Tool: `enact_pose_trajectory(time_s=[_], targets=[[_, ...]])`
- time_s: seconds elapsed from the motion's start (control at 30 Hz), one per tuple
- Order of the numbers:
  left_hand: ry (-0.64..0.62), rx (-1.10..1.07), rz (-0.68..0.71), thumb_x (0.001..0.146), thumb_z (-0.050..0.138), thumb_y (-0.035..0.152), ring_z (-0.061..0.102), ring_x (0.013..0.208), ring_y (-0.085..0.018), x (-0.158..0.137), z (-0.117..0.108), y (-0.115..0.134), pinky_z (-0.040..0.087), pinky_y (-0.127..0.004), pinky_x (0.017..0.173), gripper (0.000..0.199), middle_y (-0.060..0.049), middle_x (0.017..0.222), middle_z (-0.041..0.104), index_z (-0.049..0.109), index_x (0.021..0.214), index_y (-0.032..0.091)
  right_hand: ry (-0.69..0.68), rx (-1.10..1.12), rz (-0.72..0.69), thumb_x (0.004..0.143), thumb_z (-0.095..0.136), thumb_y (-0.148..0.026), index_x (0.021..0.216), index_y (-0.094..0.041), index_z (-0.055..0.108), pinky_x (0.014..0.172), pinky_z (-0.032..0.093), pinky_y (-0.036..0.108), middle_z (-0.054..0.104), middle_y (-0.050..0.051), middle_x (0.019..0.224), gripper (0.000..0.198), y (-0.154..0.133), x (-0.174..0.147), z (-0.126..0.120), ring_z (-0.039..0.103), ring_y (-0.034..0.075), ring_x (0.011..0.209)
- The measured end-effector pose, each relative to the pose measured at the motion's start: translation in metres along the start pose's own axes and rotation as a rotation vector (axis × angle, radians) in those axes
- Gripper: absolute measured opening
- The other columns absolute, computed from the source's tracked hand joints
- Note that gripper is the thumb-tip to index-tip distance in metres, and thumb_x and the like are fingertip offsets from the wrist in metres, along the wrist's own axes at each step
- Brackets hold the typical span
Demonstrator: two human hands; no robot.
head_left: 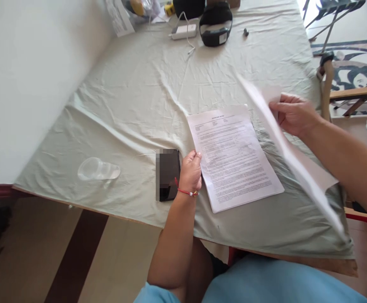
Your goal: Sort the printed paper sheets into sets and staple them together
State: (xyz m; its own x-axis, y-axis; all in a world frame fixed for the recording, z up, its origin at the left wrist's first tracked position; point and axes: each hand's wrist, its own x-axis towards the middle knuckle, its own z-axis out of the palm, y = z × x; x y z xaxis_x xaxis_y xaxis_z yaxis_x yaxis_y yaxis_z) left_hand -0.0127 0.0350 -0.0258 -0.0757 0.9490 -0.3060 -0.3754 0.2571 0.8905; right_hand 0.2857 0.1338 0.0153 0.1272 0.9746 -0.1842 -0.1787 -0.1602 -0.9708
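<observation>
A stack of printed sheets (234, 160) is tilted slightly over the cloth-covered table. My left hand (191, 170), with a red string bracelet at its wrist, grips the stack's left edge, thumb on top. To the right, my right hand (292, 113) pinches a loose sheet of paper (284, 147), blurred by motion and seen nearly edge-on. That sheet is apart from the stack, to its right. A dark phone (168, 174) lies just left of my left hand, part of its edge pixelated.
A clear plastic cup (97, 169) lies on its side at the left. Toward the back are a white power bank (183, 31) with a cable, a black headset (215, 25) and a small dark object (245, 32). A wooden-armed chair (327, 84) stands right of the table (132, 105).
</observation>
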Motion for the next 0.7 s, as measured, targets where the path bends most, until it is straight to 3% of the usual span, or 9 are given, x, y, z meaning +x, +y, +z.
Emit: enact_pose_trajectory(time_s=[0.2,0.33,0.7], targets=[[0.073,-0.026,-0.052,0.077,0.078,0.032,0.072,0.116,-0.031,-0.004,0.002,0.002,0.055,-0.047,0.107,0.021,-0.009,0.092,0.078,0.07,0.089,0.018,-0.139,-0.072,0.153,0.079,0.072,-0.013,0.089,-0.02,0.072,0.069,0.058,0.027,0.077,0.002,0.085,0.012,0.018,-0.012,0.016,0.068,0.014,0.07],[0.125,-0.037,-0.084,0.076,0.079,0.031,0.073,0.113,-0.03,-0.006,0.002,0.003,0.056,-0.045,0.106,0.019,-0.007,0.089,0.078,0.069,0.086,0.018,-0.195,-0.155,0.114,0.078,0.076,-0.02,0.093,-0.022,0.073,0.071,0.06,0.029,0.079,0.002,0.095,0.016,0.029,-0.016,0.021,0.072,0.018,0.078],[0.142,-0.099,-0.102,0.065,0.088,0.042,0.074,0.111,-0.03,-0.012,0.005,0.006,0.056,-0.043,0.103,0.041,-0.007,0.091,0.078,0.071,0.093,0.017,-0.136,-0.182,0.019,0.076,0.081,-0.031,0.096,-0.027,0.07,0.07,0.06,0.033,0.077,0.002,0.094,0.024,0.021,-0.029,0.03,0.072,0.02,0.079]])
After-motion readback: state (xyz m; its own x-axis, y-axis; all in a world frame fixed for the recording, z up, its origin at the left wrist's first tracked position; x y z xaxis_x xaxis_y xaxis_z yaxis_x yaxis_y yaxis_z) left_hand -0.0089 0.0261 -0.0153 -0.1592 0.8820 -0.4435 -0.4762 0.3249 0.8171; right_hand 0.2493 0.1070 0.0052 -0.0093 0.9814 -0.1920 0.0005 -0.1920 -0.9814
